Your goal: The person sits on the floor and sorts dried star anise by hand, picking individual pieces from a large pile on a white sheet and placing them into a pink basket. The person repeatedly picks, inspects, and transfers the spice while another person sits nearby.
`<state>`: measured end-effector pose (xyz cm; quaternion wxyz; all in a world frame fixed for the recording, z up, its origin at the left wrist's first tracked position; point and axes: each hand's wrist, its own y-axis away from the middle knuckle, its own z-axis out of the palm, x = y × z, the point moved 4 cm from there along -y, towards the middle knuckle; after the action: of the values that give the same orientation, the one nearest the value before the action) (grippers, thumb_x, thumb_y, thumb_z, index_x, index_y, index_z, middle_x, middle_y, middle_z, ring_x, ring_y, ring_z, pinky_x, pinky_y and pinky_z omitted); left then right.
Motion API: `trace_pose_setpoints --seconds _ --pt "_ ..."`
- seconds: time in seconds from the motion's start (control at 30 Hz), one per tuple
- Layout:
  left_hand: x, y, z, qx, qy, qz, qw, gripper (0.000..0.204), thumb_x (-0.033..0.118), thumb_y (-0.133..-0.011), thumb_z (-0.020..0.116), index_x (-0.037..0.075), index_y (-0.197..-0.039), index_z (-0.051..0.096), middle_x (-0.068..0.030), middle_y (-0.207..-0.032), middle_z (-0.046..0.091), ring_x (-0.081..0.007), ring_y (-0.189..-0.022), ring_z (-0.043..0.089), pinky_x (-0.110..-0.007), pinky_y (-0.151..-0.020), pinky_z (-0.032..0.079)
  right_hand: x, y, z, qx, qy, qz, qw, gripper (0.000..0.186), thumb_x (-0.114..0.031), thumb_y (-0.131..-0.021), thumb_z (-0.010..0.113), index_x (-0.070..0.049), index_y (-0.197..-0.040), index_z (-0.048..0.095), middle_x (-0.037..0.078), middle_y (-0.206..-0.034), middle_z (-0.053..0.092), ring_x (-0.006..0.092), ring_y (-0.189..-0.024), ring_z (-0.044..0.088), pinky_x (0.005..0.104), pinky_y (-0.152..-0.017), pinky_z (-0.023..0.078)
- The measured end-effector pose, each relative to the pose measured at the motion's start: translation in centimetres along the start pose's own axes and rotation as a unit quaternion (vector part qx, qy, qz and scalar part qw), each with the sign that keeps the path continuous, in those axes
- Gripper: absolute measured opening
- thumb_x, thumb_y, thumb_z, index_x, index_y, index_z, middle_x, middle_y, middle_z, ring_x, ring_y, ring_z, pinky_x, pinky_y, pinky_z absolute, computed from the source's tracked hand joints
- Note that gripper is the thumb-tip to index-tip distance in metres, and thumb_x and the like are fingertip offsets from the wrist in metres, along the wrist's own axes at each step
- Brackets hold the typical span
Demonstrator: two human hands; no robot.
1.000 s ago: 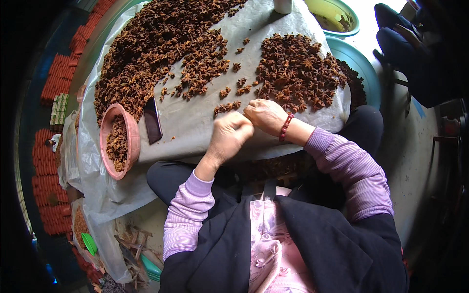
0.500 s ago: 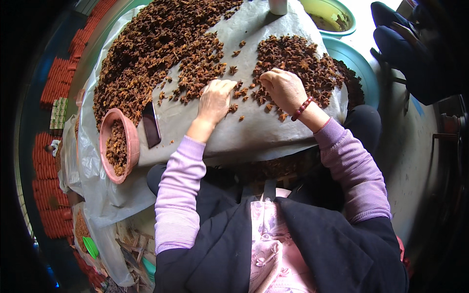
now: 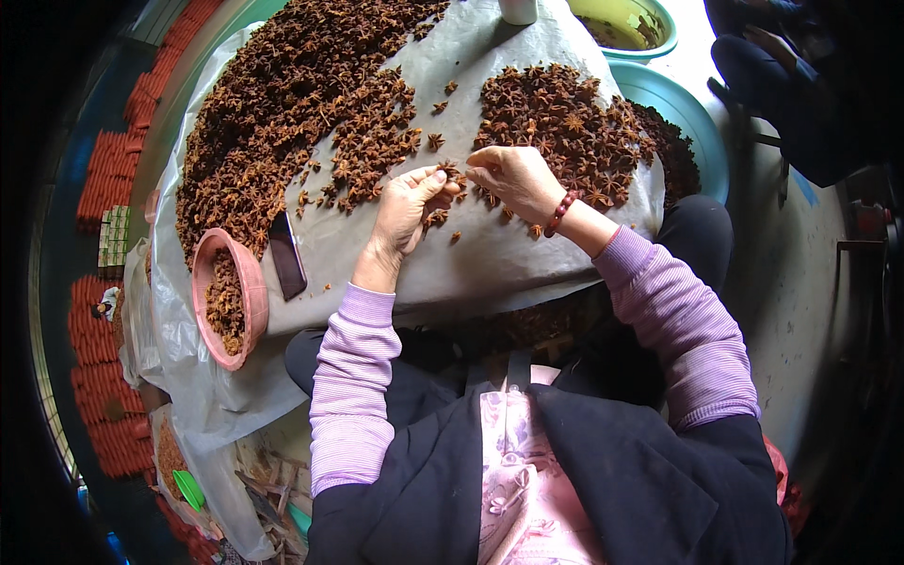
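Note:
My left hand (image 3: 405, 209) is raised a little over the sheet, thumb and fingers pinching a star anise (image 3: 452, 173). Close by on its right, my right hand (image 3: 530, 186), with a dark red bead bracelet at the wrist, has its fingertips pressed together; whatever they hold is too small to make out. A large heap of star anise (image 3: 273, 104) spreads over the pale plastic sheet (image 3: 443, 268) at the left. The smaller heap of star anise (image 3: 556, 122) lies just beyond my right hand. Several loose pieces lie between the heaps.
A pink bowl (image 3: 256, 297) of small brown bits stands at the left beside a dark phone (image 3: 287, 254). At the far edge is a white cup (image 3: 518, 9). A teal basin (image 3: 702, 141) and a yellow-green basin (image 3: 659, 42) stand right. Another person's dark-clothed leg (image 3: 767, 80) is far right.
My left hand has turned and lifted from the sheet, now pinching a star anise. My right hand has shifted left toward it. The whole view has tilted slightly.

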<state>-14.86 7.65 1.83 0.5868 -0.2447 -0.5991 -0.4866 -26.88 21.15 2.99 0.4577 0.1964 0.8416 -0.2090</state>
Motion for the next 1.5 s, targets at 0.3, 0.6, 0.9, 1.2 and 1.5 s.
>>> trace_pose_setpoints --seconds 0.3,0.6,0.9,1.2,1.5 --pt "0.6 2.2 0.4 0.020 -0.093 0.013 0.995 0.014 0.014 -0.092 0.059 0.003 -0.097 0.067 -0.0048 -0.084 0.069 -0.0112 -0.066 0.060 -0.027 -0.062 0.049 -1.5 1.0 0.5 -0.086 -0.093 0.045 0.991 0.025 -0.023 -0.083 0.061 0.000 -0.084 0.071 0.006 -0.067 0.067 0.0102 -0.061 0.062 0.0273 -0.060 0.051" --pt "4.6 2.2 -1.2 0.204 -0.508 0.291 0.785 0.025 0.012 -0.083 0.067 0.007 -0.108 0.068 -0.0110 -0.094 0.070 -0.0198 -0.072 0.068 -0.031 -0.066 0.056 -2.9 6.5 5.5 -0.499 -0.142 0.003 0.855 0.022 -0.022 -0.086 0.064 -0.001 -0.089 0.071 0.005 -0.075 0.070 0.0129 -0.068 0.065 0.0278 -0.065 0.052" --pt "-3.2 6.6 -1.1 0.247 -0.665 0.208 0.673 0.014 0.022 -0.086 0.060 0.008 -0.084 0.064 -0.0127 -0.075 0.066 -0.0338 -0.073 0.066 -0.045 -0.064 0.052 -2.9 5.0 4.5 -0.401 -0.083 0.004 0.912 0.021 -0.018 -0.083 0.060 -0.001 -0.088 0.071 0.009 -0.072 0.070 0.0149 -0.064 0.066 0.0295 -0.065 0.054" --pt "-2.5 9.4 0.7 0.163 -0.594 0.310 0.725 0.006 0.010 -0.081 0.063 0.005 -0.083 0.063 -0.0136 -0.078 0.065 -0.0339 -0.071 0.064 -0.041 -0.062 0.050 -1.8 3.4 5.7 -0.103 -0.094 -0.122 0.983 0.028 -0.013 -0.084 0.068 -0.007 -0.111 0.065 0.012 -0.095 0.063 0.0215 -0.079 0.065 0.0319 -0.071 0.053" --pt "-2.4 12.3 3.9 -0.062 -0.199 -0.032 0.978 0.008 0.005 -0.083 0.064 -0.001 -0.087 0.066 0.0030 -0.074 0.062 -0.0044 -0.064 0.053 -0.022 -0.058 0.044 -2.1 5.1 6.9 -0.103 0.226 -0.215 0.944 0.015 -0.014 -0.079 0.059 -0.004 -0.087 0.065 0.013 -0.088 0.058 0.0280 -0.087 0.062 0.0384 -0.073 0.052"
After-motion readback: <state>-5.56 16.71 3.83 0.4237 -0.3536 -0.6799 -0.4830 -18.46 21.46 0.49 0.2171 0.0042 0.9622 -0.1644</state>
